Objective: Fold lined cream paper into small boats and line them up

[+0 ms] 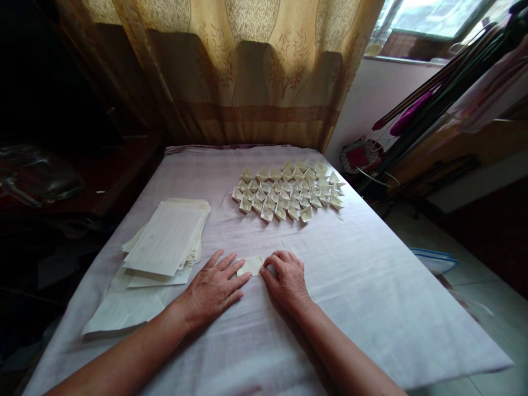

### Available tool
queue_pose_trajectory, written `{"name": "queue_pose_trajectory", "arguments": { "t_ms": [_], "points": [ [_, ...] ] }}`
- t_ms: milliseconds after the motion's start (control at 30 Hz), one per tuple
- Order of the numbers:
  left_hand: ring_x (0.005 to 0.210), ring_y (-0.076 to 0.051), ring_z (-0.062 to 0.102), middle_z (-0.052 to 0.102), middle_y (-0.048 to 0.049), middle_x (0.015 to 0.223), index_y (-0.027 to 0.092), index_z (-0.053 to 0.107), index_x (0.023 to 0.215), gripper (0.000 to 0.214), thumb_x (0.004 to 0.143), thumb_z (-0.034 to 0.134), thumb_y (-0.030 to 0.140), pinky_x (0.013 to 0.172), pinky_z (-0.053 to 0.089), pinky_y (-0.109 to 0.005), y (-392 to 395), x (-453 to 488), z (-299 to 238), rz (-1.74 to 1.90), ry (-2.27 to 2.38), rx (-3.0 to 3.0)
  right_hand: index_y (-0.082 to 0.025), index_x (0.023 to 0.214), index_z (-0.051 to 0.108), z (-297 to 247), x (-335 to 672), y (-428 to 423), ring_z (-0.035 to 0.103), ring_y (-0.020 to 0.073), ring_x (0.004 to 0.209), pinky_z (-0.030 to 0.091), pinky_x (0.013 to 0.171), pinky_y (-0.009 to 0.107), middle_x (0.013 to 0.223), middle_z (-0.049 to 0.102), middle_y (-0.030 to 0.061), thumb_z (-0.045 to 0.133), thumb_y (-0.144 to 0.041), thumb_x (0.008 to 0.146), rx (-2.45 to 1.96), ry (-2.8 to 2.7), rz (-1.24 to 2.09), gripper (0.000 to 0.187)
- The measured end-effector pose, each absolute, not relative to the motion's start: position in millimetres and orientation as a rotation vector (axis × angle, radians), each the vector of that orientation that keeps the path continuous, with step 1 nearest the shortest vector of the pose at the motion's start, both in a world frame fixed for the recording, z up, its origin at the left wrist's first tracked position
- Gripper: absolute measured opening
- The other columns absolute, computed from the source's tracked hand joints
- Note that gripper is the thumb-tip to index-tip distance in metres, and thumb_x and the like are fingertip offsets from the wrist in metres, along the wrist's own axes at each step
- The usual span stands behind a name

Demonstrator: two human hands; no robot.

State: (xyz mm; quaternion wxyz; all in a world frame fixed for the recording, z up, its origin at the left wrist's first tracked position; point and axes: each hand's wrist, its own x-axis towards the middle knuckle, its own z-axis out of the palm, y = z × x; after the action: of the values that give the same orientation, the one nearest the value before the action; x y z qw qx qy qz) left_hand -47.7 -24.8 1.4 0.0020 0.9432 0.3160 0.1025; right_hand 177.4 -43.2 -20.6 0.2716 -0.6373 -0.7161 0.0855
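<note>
A small cream piece of paper (251, 266) lies flat on the cloth-covered table (371, 297) between my hands. My left hand (216, 286) rests palm down with its fingers spread, and the fingertips press on the paper's left edge. With thumb and forefinger pinched together, my right hand (286, 278) grips the paper's right edge. Beyond them, several folded paper boats (284, 192) stand in close rows at the table's far right. To the left sits an uneven stack of paper sheets (165, 236), with printing faintly visible on the top one.
A patterned gold curtain (256, 77) hangs behind the table's far edge. At the right are a window (433, 22) and leaning poles (429, 93) beside the wall. On the left, a dark reddish surface (103, 187) bears a clear plastic-wrapped item (37, 176).
</note>
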Motion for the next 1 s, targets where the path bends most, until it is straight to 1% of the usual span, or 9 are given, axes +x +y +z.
{"name": "queue_pose_trajectory", "arguments": {
  "t_ms": [300,400,467,567,667,733,867,933,1000],
  "points": [
    [0.133,-0.024,0.046,0.062,0.0001,0.135,0.035,0.058,0.131,0.037,0.094,0.056,0.041,0.117,0.022,-0.048,-23,-62,4,0.253,0.946,2.987,-0.024,0.081,0.068,-20,177,-42,0.055,0.0207,0.095,0.033,0.083,0.034,0.093,0.066,0.0011,0.069,-0.025,0.084,-1.711,-1.873,0.288,0.004],
    [0.133,-0.025,0.046,0.062,-0.0002,0.134,0.034,0.057,0.132,0.038,0.095,0.054,0.040,0.116,0.022,-0.049,-25,-66,4,0.212,0.955,2.994,-0.024,0.085,0.068,-22,178,-42,0.056,0.0216,0.096,0.034,0.084,0.035,0.095,0.066,0.0019,0.069,-0.027,0.084,-1.723,-1.882,0.282,0.003],
    [0.132,-0.025,0.048,0.062,0.0002,0.134,0.034,0.057,0.132,0.038,0.095,0.054,0.041,0.116,0.023,-0.049,-24,-65,6,0.182,0.947,3.003,-0.023,0.093,0.068,-22,176,-44,0.057,0.0235,0.098,0.036,0.086,0.037,0.100,0.068,0.0041,0.068,-0.026,0.085,-1.724,-1.897,0.250,0.009],
    [0.130,-0.026,0.049,0.062,0.0002,0.134,0.033,0.057,0.130,0.037,0.094,0.055,0.040,0.116,0.023,-0.048,-22,-63,9,0.154,0.922,3.019,-0.021,0.115,0.065,-20,173,-49,0.054,0.0272,0.114,0.035,0.096,0.043,0.122,0.066,0.0096,0.062,-0.022,0.087,-1.618,-2.021,0.140,0.028],
    [0.130,-0.026,0.050,0.063,-0.0020,0.132,0.031,0.057,0.130,0.038,0.093,0.057,0.040,0.116,0.023,-0.047,-21,-60,11,0.151,0.912,3.027,-0.025,0.133,0.057,-16,174,-57,0.045,0.0257,0.133,0.030,0.110,0.046,0.140,0.058,0.0080,0.057,-0.025,0.092,-1.350,-2.320,0.166,0.042],
    [0.131,-0.027,0.050,0.062,-0.0027,0.133,0.031,0.056,0.131,0.039,0.094,0.056,0.040,0.116,0.023,-0.047,-20,-60,11,0.141,0.907,3.026,-0.025,0.141,0.050,-14,180,-61,0.042,0.0240,0.138,0.026,0.115,0.047,0.145,0.053,0.0071,0.055,-0.032,0.094,-1.276,-2.447,0.267,0.048],
    [0.130,-0.026,0.049,0.061,-0.0021,0.134,0.032,0.058,0.130,0.038,0.094,0.054,0.044,0.116,0.021,-0.048,-17,-61,9,0.104,0.885,3.015,-0.022,0.150,0.038,-13,194,-63,0.032,0.0264,0.144,0.016,0.119,0.053,0.155,0.038,0.0084,0.049,-0.044,0.097,-1.429,-2.498,0.429,0.058],
    [0.130,-0.026,0.049,0.061,-0.0014,0.134,0.032,0.058,0.129,0.038,0.094,0.054,0.046,0.116,0.021,-0.047,-16,-62,9,0.088,0.881,3.014,-0.022,0.151,0.036,-13,196,-62,0.027,0.0269,0.147,0.012,0.120,0.054,0.157,0.034,0.0073,0.046,-0.047,0.098,-1.495,-2.499,0.489,0.060],
    [0.131,-0.026,0.048,0.061,-0.0010,0.135,0.033,0.057,0.130,0.038,0.095,0.052,0.046,0.116,0.021,-0.047,-16,-61,11,0.070,0.884,3.018,-0.022,0.151,0.036,-13,195,-62,0.025,0.0270,0.147,0.011,0.120,0.055,0.158,0.032,0.0058,0.044,-0.048,0.098,-1.548,-2.479,0.517,0.060]
  ]
}}
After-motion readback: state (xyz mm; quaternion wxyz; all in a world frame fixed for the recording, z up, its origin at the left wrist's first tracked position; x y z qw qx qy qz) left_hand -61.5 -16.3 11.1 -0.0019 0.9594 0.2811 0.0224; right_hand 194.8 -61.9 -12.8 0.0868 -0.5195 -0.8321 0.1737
